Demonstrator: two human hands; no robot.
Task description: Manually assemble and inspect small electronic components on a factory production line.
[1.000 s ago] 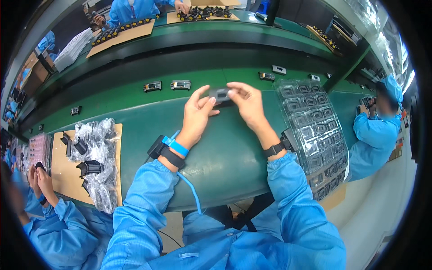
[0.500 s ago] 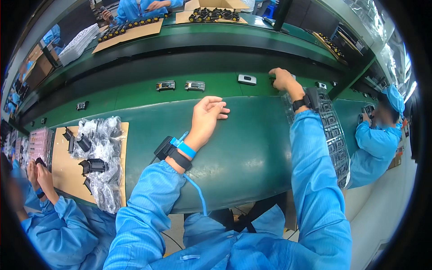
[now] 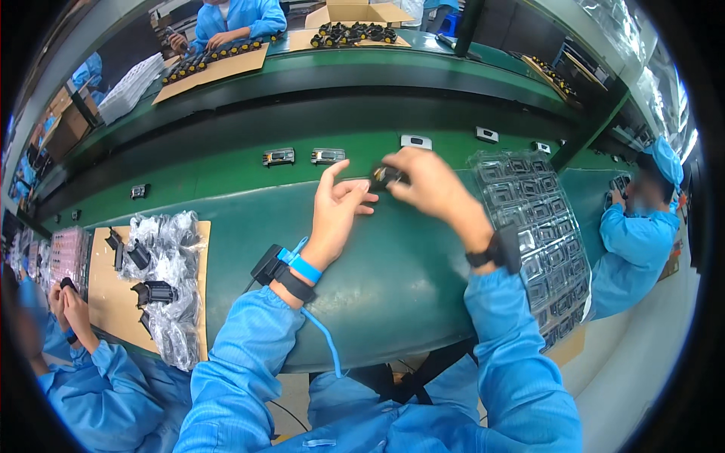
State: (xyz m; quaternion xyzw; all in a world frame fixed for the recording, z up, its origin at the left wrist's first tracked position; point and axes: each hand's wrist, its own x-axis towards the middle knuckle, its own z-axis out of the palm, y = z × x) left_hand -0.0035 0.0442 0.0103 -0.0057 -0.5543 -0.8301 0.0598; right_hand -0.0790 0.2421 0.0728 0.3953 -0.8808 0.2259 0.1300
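Observation:
Over the green bench, my right hand (image 3: pixel 436 189) is closed around a small black part (image 3: pixel 387 177), pinched in its fingers and partly covered by them. My left hand (image 3: pixel 336 217) is close beside it with fingers apart; its thumb reaches toward the part, but I cannot tell whether they touch. A blue band and a black strap are around my left wrist. Just beyond the hands, a silver-and-black module (image 3: pixel 416 142) lies on the green strip, with an open-faced module (image 3: pixel 328 156) and a similar module (image 3: pixel 278 157) to its left.
A clear plastic tray (image 3: pixel 540 226) with rows of square pockets lies at right. On the left, cardboard (image 3: pixel 113 291) carries bagged black parts (image 3: pixel 168 257). Co-workers sit at both sides and across the bench. A dark shelf edge (image 3: pixel 317 102) runs behind the strip.
My right hand has moved left from the strip to the front of my left hand, bringing the small black part. A silver module formerly behind it now shows. My left hand has shifted slightly.

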